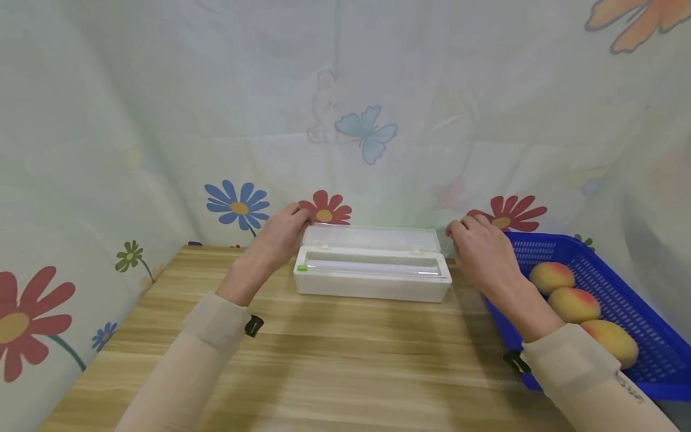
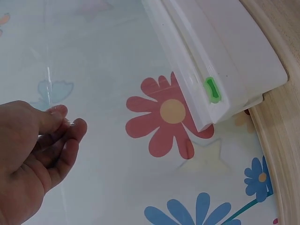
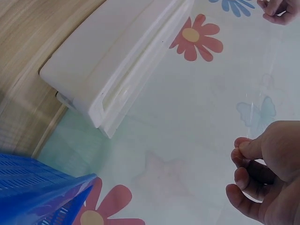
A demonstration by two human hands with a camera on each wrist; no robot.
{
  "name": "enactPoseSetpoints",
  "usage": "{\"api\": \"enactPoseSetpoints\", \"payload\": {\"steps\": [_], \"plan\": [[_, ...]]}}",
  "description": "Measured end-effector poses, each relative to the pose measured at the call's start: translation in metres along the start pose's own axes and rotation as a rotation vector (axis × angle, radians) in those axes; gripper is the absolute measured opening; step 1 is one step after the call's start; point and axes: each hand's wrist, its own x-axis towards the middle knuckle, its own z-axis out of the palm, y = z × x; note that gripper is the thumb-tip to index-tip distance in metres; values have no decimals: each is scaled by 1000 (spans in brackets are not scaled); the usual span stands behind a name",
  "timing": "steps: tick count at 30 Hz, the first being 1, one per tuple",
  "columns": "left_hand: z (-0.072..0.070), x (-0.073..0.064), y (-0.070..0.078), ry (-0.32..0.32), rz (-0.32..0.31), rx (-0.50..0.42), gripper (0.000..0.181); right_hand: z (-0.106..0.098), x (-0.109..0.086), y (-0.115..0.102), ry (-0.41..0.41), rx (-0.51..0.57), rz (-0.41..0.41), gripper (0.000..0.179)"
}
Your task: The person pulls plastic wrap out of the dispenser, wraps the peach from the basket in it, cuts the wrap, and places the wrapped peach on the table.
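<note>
A white cling film dispenser box [image 1: 372,288] stands on the table with its clear lid [image 1: 372,238] raised at the back. Through the top opening a pale roll [image 1: 372,267] shows. Beyond the box's left end, my left hand [image 1: 281,237] pinches clear cling film [image 2: 49,84] between thumb and fingertips. My right hand [image 1: 483,249], past the right end, pinches the film in the same way. Only thin glints betray the film between the hands; its edges are hard to see. A green slider [image 2: 212,90] sits at the box's left end.
To the right, a blue plastic basket [image 1: 637,312] holds three peaches [image 1: 574,304], close beside my right forearm. The wooden tabletop [image 1: 345,360] spreads in front of the box. A flowered cloth backdrop [image 1: 243,120] hangs behind and at both sides.
</note>
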Motion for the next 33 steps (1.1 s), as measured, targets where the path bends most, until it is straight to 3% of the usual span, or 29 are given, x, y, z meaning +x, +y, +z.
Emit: {"api": "enactPoseSetpoints", "payload": {"steps": [11, 16, 24, 33], "plan": [[-7, -3, 4, -2, -1, 2, 19, -9, -1, -3, -3, -19, 2, 17], [-11, -4, 6, 5, -4, 13, 19, -12, 0, -2, 40, -13, -13, 15], [-15, -4, 8, 44, 41, 19, 15, -18, 0, -4, 70, -10, -14, 15], [-21, -5, 13, 49, 29, 27, 17, -20, -2, -2, 120, -1, -56, 12]]}}
